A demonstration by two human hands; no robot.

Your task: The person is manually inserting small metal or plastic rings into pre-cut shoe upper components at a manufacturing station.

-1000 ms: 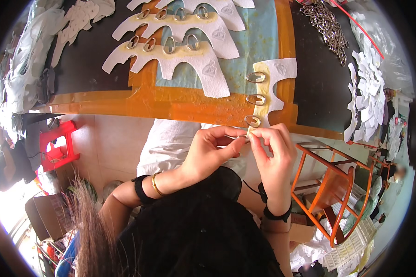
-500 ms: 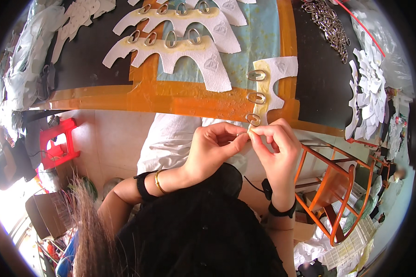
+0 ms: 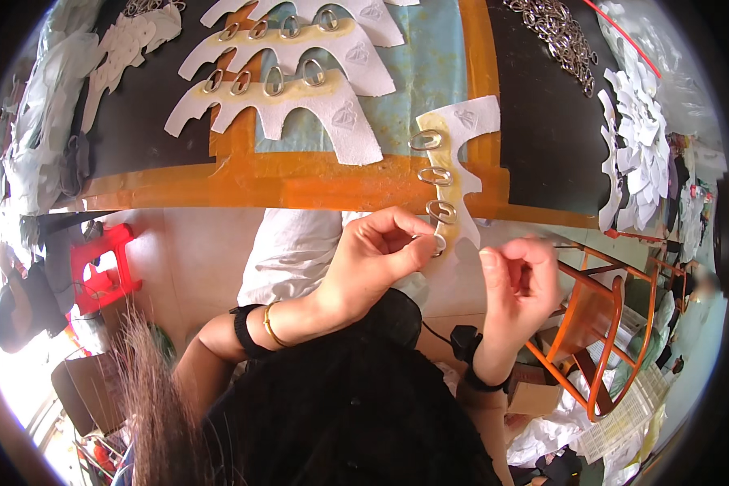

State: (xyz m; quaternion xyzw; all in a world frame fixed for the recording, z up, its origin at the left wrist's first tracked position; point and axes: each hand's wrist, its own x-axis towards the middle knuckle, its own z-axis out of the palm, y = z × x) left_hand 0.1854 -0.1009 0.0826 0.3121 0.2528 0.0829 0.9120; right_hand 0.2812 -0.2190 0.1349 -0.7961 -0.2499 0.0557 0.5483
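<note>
A white scalloped piece (image 3: pixel 476 121) with a yellowish glue-like strip lies over the table's front edge, its lower end hanging past it. Several oval metal rings sit along that strip. My left hand (image 3: pixel 381 255) pinches the lowest metal ring (image 3: pixel 440 245) between thumb and fingers, at the piece's near end. To the right, my right hand (image 3: pixel 522 279) is apart from the piece, fingers loosely curled and thumb raised, with nothing visible in it. Further left, similar white pieces (image 3: pixel 344 121) with rings along their edges lie overlapping in rows.
Orange tape (image 3: pixel 178 182) borders the dark table (image 3: pixel 543 138) and its blue sheet. A heap of metal rings (image 3: pixel 555 40) lies at the far right, with stacked white pieces (image 3: pixel 644 146) beyond. Below stand a red stool (image 3: pixel 105 267) and a brown chair frame (image 3: pixel 583 324).
My right hand has let go of the piece's lower end and moved right. My left hand keeps its pinch there. The view has shifted slightly, moving the table things left.
</note>
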